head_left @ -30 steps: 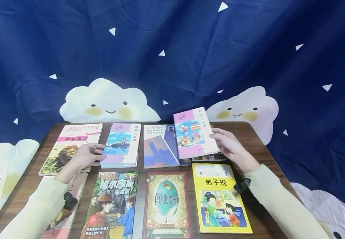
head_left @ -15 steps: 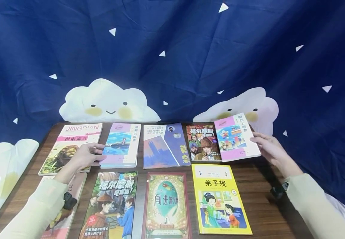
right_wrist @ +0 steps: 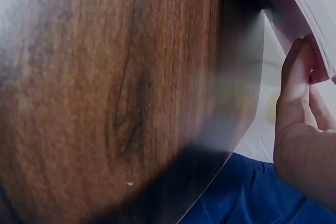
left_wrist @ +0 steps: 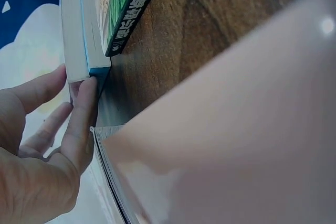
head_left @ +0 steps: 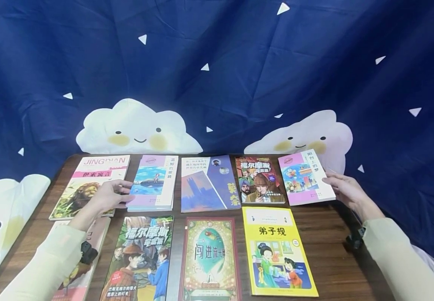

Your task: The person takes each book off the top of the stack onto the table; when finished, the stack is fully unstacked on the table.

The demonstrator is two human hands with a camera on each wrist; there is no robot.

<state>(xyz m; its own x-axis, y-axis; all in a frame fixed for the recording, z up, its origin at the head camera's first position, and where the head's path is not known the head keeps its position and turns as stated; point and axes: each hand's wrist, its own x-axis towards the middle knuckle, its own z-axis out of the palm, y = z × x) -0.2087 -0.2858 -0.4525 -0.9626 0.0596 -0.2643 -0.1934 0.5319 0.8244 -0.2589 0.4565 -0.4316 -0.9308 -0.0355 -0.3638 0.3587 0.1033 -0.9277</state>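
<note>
In the head view my right hand (head_left: 346, 194) pinches the right edge of a pink-and-white paperback book (head_left: 303, 177) with a city and balloons on its cover. The right wrist view shows the fingers (right_wrist: 299, 72) against its pink underside, tilted up off the table. My left hand (head_left: 108, 198) grips the left edge of a pink-and-blue book (head_left: 151, 184) with a whale picture. In the left wrist view its fingertips (left_wrist: 86, 90) meet the edge of that book, which lies on another blue-covered one.
The wooden table (head_left: 333, 251) bears two rows of books. The back row has a lion book (head_left: 81, 194), a purple book (head_left: 207, 188) and a detective book (head_left: 260, 184). In front lie another detective book (head_left: 138, 259), a red-bordered book (head_left: 211, 259) and a yellow one (head_left: 277, 251).
My right hand has carried the pink-and-white book rightward from over the purple and detective books to the back right, uncovering both. My left hand has stayed in place.
</note>
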